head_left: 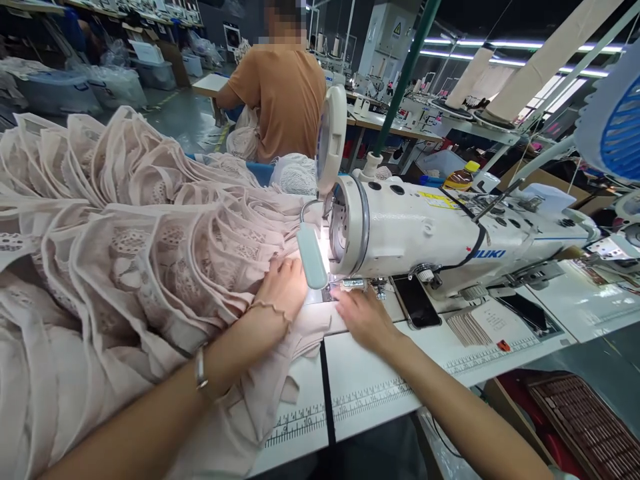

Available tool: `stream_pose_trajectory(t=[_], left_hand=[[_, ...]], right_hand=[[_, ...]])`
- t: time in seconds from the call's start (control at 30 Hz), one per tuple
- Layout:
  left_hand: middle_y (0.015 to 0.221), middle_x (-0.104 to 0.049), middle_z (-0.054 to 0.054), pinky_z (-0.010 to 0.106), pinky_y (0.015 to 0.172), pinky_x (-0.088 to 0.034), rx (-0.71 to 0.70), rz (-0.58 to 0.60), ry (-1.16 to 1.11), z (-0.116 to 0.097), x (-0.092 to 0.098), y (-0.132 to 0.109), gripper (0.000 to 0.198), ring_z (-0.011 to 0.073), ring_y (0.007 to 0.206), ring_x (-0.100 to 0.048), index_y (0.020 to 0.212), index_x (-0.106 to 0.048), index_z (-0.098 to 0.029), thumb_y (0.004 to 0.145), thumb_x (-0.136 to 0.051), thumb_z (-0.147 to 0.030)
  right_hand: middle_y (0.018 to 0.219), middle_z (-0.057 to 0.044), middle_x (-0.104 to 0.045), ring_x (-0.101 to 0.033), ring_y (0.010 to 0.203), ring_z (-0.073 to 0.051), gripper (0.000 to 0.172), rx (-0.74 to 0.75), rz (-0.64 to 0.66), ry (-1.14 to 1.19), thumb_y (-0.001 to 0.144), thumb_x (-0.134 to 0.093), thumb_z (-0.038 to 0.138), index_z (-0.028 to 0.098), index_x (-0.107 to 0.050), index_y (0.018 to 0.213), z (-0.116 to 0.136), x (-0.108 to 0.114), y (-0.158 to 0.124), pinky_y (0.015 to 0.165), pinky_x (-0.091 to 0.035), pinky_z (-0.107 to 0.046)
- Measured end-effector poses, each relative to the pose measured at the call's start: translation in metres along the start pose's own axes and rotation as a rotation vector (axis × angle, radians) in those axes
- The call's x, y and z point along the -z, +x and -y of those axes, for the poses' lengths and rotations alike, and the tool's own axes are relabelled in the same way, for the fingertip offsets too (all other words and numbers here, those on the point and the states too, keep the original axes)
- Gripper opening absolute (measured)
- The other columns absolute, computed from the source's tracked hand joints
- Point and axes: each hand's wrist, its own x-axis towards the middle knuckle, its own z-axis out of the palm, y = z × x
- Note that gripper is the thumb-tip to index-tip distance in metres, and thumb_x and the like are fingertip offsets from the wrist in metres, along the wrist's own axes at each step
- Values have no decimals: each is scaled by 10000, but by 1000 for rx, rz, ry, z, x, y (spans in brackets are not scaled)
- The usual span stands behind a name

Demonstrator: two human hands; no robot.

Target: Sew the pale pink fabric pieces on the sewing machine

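A white sewing machine stands over the table, with a lit lamp near its needle. My left hand is left of the needle area, its fingers bent around beige fabric with lace panels. A pale green flat piece on a bent stalk hangs in front of the needle and hides part of the work. My right hand is on the right side of the needle plate, fingers drawn together with the tips by the presser foot. What lies between those fingertips is too small to make out.
A large heap of beige lace pieces covers the table's left side. A phone and folded fabric strips lie right of my right hand. A blue fan is at upper right. Ahead, a person sits facing away.
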Motion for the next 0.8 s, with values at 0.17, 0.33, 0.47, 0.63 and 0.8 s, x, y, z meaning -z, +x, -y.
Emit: stream_pose_trajectory(t=[0.17, 0.33, 0.47, 0.63, 0.8], left_hand=[[691, -576, 72, 392, 671, -448, -209, 249, 381, -21, 28, -59, 228, 243, 685, -553, 698, -603, -176, 806, -465, -30], [735, -643, 84, 388, 666, -427, -244, 209, 322, -10, 28, -107, 110, 249, 690, -576, 705, -642, -165, 810, -617, -146], [703, -645, -8, 329, 675, -409, -337, 288, -22, -13, 41, -114, 159, 167, 632, -566, 684, -627, -202, 840, -656, -191], [756, -654, -23, 291, 701, -456, -302, 297, -168, -15, 52, -110, 170, 150, 682, -603, 730, -634, -229, 875, -576, -162], [1184, -651, 144, 461, 968, -424, -175, 12, 295, -3, 30, -98, 445, 304, 1175, -553, 1097, -664, -165, 847, -336, 2]], right_hand=[[911, -69, -640, -531, 848, -180, 228, 422, -40, 68, 1001, -408, 253, 171, -617, 960, 14, 1, -1, 793, -429, -323], [836, -42, -650, -550, 820, -164, 206, 354, 40, 239, 978, -473, 210, 169, -628, 849, 15, 13, 0, 784, -423, -314], [813, -20, -655, -579, 781, -141, 106, 149, 201, 633, 914, -595, 240, 183, -651, 845, 17, 28, -10, 724, -455, -265], [538, 23, -582, -538, 475, -112, 334, -409, 327, 1127, 833, -626, 473, 173, -592, 691, 9, 25, -23, 470, -426, -226], [453, 40, -568, -501, 367, -99, 377, -549, 454, 1261, 785, -625, 525, 188, -511, 658, 6, 23, -26, 361, -370, -196]])
